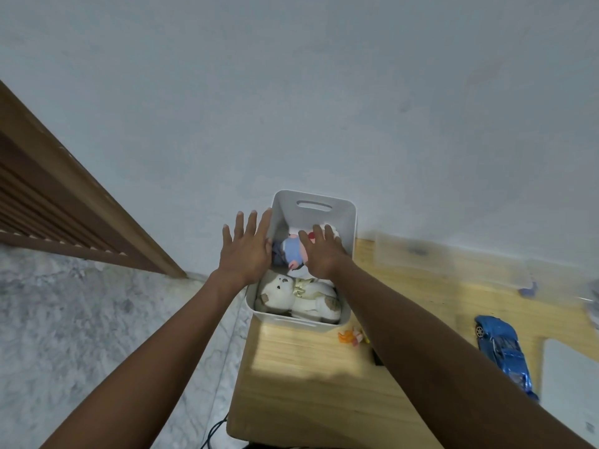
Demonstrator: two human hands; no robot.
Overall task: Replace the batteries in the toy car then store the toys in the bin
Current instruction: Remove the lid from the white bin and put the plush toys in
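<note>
The wooden table (pixel 311 377) stands against the wall, and its left edge runs just under the white bin (pixel 351 222), which sits at the far left corner with part of its base near or over that edge. This is the biggest risk, in my judgement: if the hands press down or sideways too hard, the bin may slide or tip toward the floor. Inside the bin, a white teddy bear (pixel 301 298) lies in the near half, and a smaller soft doll in blue clothes (pixel 290 249) lies behind it. The left hand (pixel 246 251) is flat with the fingers spread, resting along the bin's left wall and gripping nothing. The right hand (pixel 321 251) is also spread and pushes down on the doll; whether the fingers close around it I cannot tell. The blue toy car (pixel 504 351) is on the table, well apart to the right, not stored. It could be forgotten, or brushed by the right forearm and roll off. A small orange toy (pixel 351 337) lies just beside the bin's near wall, partly hidden under the forearm, so it is easy to miss or knock off.
</note>
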